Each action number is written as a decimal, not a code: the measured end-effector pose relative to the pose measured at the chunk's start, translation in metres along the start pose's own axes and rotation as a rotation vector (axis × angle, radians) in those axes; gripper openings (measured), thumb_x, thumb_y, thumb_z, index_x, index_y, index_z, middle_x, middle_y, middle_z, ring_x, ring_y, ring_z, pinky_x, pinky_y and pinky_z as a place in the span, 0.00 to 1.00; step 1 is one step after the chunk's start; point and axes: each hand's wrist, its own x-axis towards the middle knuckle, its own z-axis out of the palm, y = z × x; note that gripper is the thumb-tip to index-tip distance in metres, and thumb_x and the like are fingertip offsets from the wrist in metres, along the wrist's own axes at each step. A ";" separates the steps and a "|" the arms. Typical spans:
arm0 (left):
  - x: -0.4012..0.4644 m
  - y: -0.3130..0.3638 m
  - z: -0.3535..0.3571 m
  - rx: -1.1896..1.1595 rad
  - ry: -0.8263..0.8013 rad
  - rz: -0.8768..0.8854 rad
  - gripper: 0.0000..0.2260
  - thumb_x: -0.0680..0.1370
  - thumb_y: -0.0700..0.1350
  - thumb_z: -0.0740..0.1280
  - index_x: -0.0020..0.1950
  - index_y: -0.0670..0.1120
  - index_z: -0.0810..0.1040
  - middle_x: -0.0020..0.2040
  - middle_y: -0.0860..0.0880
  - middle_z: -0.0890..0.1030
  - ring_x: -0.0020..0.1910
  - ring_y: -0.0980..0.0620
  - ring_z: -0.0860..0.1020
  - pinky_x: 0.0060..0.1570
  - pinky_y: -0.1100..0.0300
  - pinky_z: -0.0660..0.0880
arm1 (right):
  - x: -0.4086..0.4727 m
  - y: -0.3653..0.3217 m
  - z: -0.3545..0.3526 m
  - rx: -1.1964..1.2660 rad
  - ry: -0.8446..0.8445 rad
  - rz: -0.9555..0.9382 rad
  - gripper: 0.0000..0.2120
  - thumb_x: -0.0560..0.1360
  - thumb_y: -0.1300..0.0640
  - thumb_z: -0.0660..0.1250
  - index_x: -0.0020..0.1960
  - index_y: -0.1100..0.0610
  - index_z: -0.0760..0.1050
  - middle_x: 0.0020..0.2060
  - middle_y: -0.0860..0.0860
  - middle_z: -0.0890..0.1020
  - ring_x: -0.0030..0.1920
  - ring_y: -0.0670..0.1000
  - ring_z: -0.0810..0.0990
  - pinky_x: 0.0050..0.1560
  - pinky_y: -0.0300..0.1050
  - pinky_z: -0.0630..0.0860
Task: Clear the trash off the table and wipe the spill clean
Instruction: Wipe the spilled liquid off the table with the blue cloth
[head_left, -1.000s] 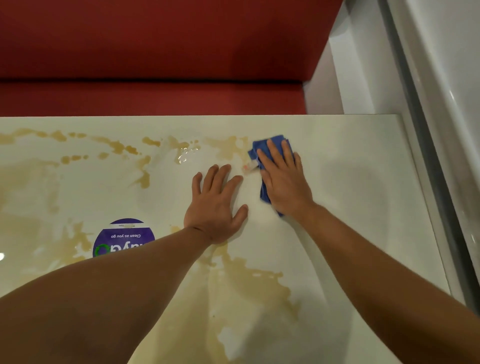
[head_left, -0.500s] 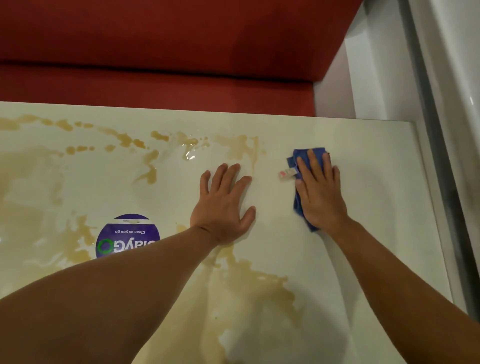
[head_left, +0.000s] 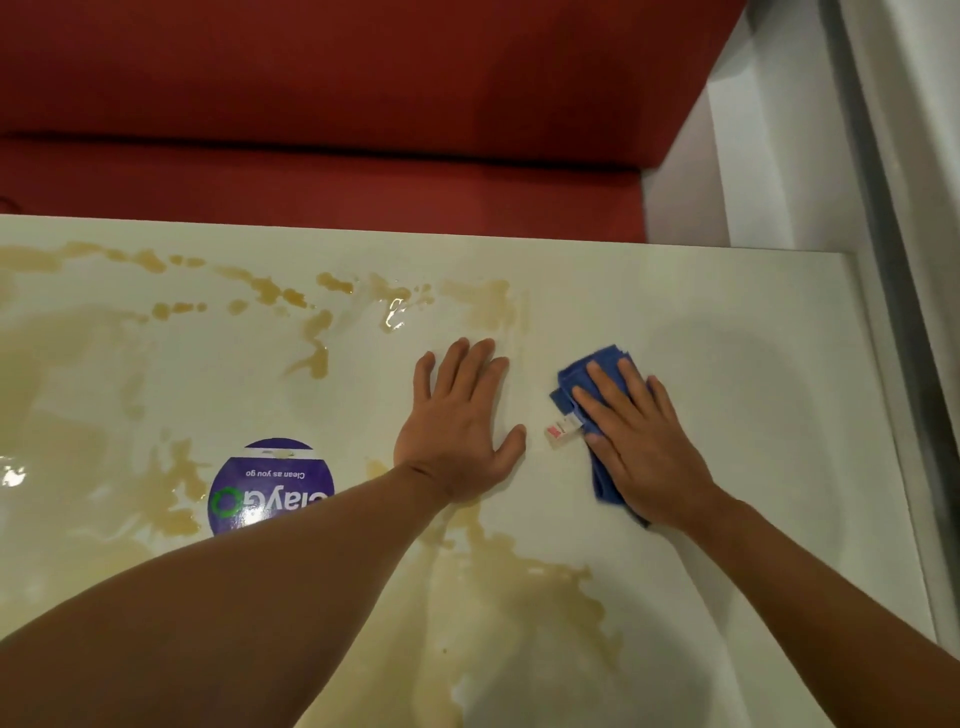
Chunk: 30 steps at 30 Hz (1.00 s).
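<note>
Stained white table (head_left: 727, 322) — both hands flat, left hand (head_left: 457, 431) bare, right hand (head_left: 644, 447) half-hiding blue cloth (head_left: 602, 364).

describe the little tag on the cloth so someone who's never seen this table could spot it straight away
On the pale table, find the right hand pressing flat on a folded blue cloth. From the cloth's left edge, toward the left hand, sticks out the tag. It is the only small white rectangle with red print; the stains around are tan.

Bare table (head_left: 753, 415) lies open right of the cloth (head_left: 605, 364).
</note>
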 end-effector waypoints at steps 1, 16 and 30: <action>0.000 0.000 0.000 -0.005 0.000 0.002 0.35 0.78 0.65 0.56 0.80 0.47 0.60 0.82 0.47 0.56 0.81 0.44 0.51 0.78 0.40 0.45 | 0.000 0.008 -0.002 -0.005 -0.012 -0.017 0.26 0.87 0.45 0.45 0.82 0.53 0.55 0.83 0.52 0.53 0.83 0.58 0.47 0.78 0.63 0.52; -0.001 0.001 -0.001 0.009 0.003 -0.008 0.35 0.78 0.65 0.58 0.79 0.47 0.61 0.81 0.48 0.57 0.81 0.44 0.52 0.79 0.40 0.46 | 0.091 -0.012 -0.015 0.001 0.042 0.032 0.27 0.85 0.45 0.46 0.83 0.50 0.54 0.83 0.50 0.51 0.83 0.59 0.44 0.79 0.63 0.48; 0.000 0.000 0.001 -0.002 0.009 -0.010 0.35 0.78 0.65 0.58 0.80 0.47 0.60 0.82 0.47 0.56 0.81 0.44 0.50 0.79 0.40 0.43 | 0.098 0.020 -0.028 0.116 0.108 0.392 0.27 0.86 0.48 0.47 0.83 0.52 0.52 0.83 0.52 0.50 0.82 0.61 0.43 0.80 0.63 0.47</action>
